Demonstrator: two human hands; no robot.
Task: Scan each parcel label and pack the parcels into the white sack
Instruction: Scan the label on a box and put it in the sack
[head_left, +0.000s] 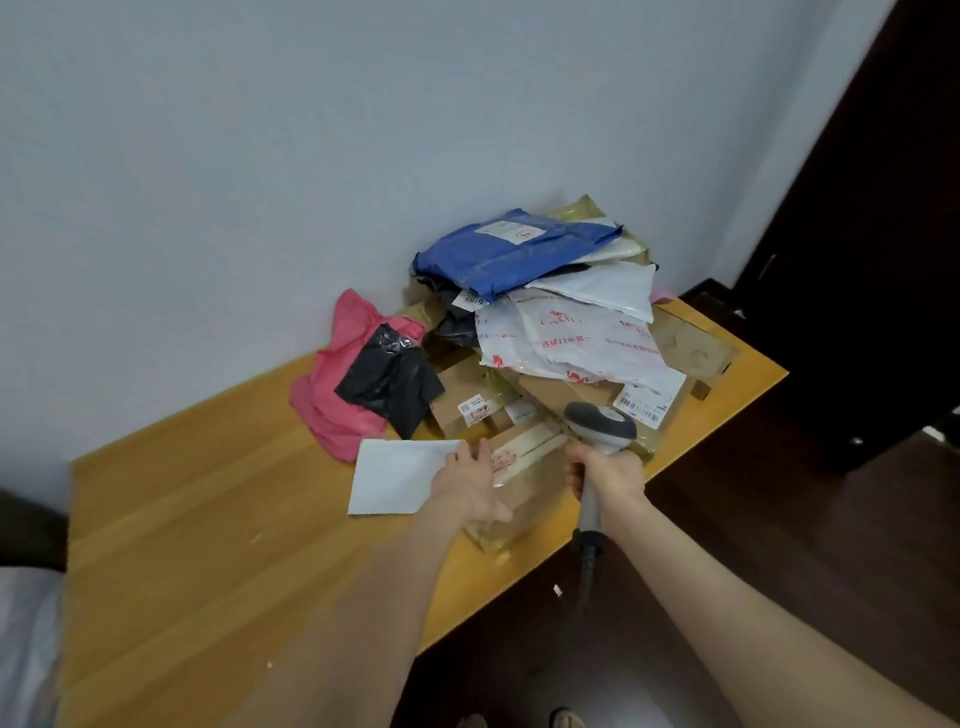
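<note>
A heap of parcels lies on the far right part of the wooden table (218, 525). A blue mailer (509, 249) tops the heap, with white printed bags (576, 338) under it. A pink bag (332, 395) and a black bag (389, 379) lie to the left. Cardboard boxes (467, 400) sit low in the heap. My left hand (472, 483) rests flat, fingers straight, on a taped brown box (524, 467), beside a white envelope (395, 475). My right hand (608, 475) grips a grey barcode scanner (600, 426) whose head hovers over the boxes. No white sack is in view.
The table stands against a pale wall. A dark door (872, 234) and dark floor (779, 519) lie to the right. At the lower left edge is a grey-white surface (26, 649). The scanner's cable (587, 566) hangs over the table's near edge.
</note>
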